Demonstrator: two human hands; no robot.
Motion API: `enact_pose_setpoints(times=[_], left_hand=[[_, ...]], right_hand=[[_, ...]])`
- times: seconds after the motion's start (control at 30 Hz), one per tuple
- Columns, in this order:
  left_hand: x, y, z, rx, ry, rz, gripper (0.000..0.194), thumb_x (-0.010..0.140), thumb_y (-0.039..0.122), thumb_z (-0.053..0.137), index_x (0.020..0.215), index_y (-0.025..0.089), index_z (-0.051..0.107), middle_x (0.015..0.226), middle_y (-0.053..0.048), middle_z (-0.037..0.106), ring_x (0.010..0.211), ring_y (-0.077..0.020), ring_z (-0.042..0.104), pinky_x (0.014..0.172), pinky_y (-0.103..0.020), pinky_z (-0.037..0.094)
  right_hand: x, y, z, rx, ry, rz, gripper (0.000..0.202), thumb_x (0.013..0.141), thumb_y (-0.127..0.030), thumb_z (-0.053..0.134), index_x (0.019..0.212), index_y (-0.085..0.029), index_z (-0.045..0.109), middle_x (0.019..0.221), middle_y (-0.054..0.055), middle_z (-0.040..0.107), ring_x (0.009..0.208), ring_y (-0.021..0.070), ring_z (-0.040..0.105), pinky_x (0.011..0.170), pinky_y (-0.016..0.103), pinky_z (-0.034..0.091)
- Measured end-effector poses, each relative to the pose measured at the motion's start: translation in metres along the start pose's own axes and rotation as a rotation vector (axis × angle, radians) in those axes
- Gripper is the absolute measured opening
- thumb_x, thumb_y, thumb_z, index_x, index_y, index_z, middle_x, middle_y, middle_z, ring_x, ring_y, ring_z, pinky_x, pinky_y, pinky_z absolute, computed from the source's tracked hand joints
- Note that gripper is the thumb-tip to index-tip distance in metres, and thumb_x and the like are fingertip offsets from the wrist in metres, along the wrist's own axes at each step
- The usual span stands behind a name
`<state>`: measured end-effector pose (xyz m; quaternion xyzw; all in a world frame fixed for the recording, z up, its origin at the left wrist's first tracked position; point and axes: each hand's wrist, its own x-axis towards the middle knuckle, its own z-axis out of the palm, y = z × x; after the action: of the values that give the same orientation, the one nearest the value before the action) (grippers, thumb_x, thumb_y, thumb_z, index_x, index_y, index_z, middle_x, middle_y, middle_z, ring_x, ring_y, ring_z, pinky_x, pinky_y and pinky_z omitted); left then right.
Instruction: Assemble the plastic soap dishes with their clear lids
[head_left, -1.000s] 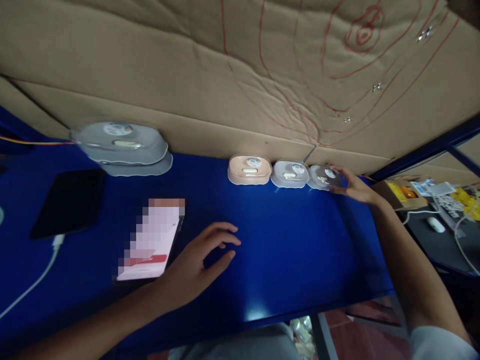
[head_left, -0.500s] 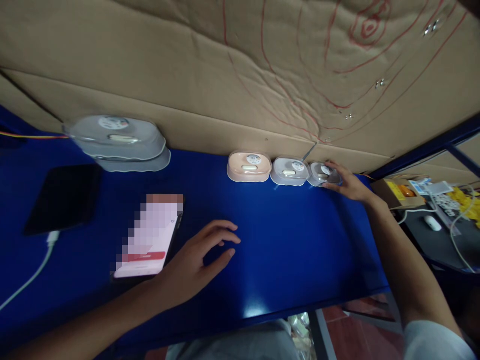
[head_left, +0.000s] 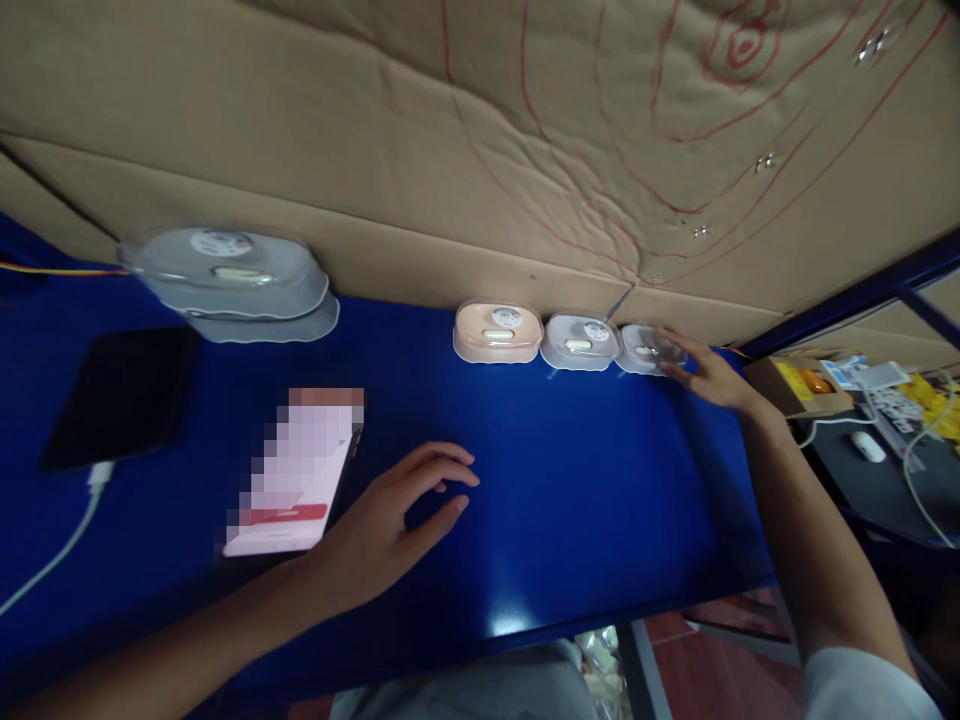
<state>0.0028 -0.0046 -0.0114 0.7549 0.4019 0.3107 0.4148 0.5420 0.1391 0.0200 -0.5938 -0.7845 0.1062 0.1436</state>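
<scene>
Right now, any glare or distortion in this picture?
In the head view, white glare marks the blue table near its front edge; blocky pixels cover most of the phone screen; the stacked grey containers look stretched, perhaps lens distortion.

Brown cardboard [head_left: 262,120] marked with red lines [head_left: 523,60] backs the blue bench [head_left: 600,480], which reflects light [head_left: 510,617]; reddish floor tiles [head_left: 720,665] show at lower right.

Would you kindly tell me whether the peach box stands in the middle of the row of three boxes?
No, the peach box stands at the left end, and a grey box is in the middle.
</scene>
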Motion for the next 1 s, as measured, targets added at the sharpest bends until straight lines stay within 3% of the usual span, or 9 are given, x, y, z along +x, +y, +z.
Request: enact_pose_setpoints(times=[0.17,0.37,0.5,0.73,1.0], left_hand=[[0.001,0.001,-0.001,0.011,0.0,-0.002,0.016,0.105,0.032,0.061,0.115,0.033,0.074,0.131,-0.003,0.071,0.118,-0.0222,0.074,0.106,-0.039,0.059],[0.0,0.004,-0.001,0.02,-0.015,0.013,0.016,0.105,0.031,0.06,0.115,0.031,0.073,0.131,-0.004,0.071,0.118,-0.0214,0.073,0.107,-0.038,0.059],[-0.001,0.002,-0.001,0.02,-0.024,0.019,0.017,0.107,0.031,0.058,0.117,0.031,0.072,0.132,-0.004,0.07,0.12,-0.0206,0.072,0.108,-0.037,0.057],[0.0,0.003,-0.001,0.02,-0.045,0.014,0.017,0.107,0.031,0.058,0.117,0.03,0.071,0.131,-0.004,0.07,0.119,-0.0201,0.072,0.107,-0.037,0.057],[0.0,0.004,-0.001,0.015,-0.055,0.016,0.017,0.107,0.03,0.058,0.117,0.03,0.071,0.128,-0.003,0.071,0.118,-0.0194,0.073,0.106,-0.035,0.057]], right_hand=[[0.004,-0.022,0.003,-0.09,0.007,-0.064,0.065,0.099,-0.053,0.065,0.159,-0.032,0.052,0.169,0.008,0.048,0.16,0.0383,0.039,0.131,0.064,0.03],[0.01,-0.038,0.023,-0.238,0.105,-0.047,0.079,0.092,-0.068,0.07,0.158,-0.029,0.05,0.167,0.017,0.049,0.153,0.0423,0.048,0.119,0.068,0.044],[0.011,-0.039,0.032,-0.305,0.117,-0.053,0.075,0.099,-0.067,0.061,0.16,-0.027,0.045,0.163,0.017,0.054,0.15,0.0396,0.052,0.115,0.065,0.049],[-0.001,-0.049,0.041,-0.439,0.13,-0.024,0.071,0.106,-0.062,0.045,0.167,-0.025,0.037,0.169,0.017,0.047,0.157,0.0404,0.042,0.121,0.067,0.04],[-0.001,-0.056,0.047,-0.383,0.143,0.043,0.069,0.106,-0.06,0.043,0.166,-0.026,0.038,0.171,0.016,0.044,0.16,0.0405,0.038,0.122,0.072,0.034]])
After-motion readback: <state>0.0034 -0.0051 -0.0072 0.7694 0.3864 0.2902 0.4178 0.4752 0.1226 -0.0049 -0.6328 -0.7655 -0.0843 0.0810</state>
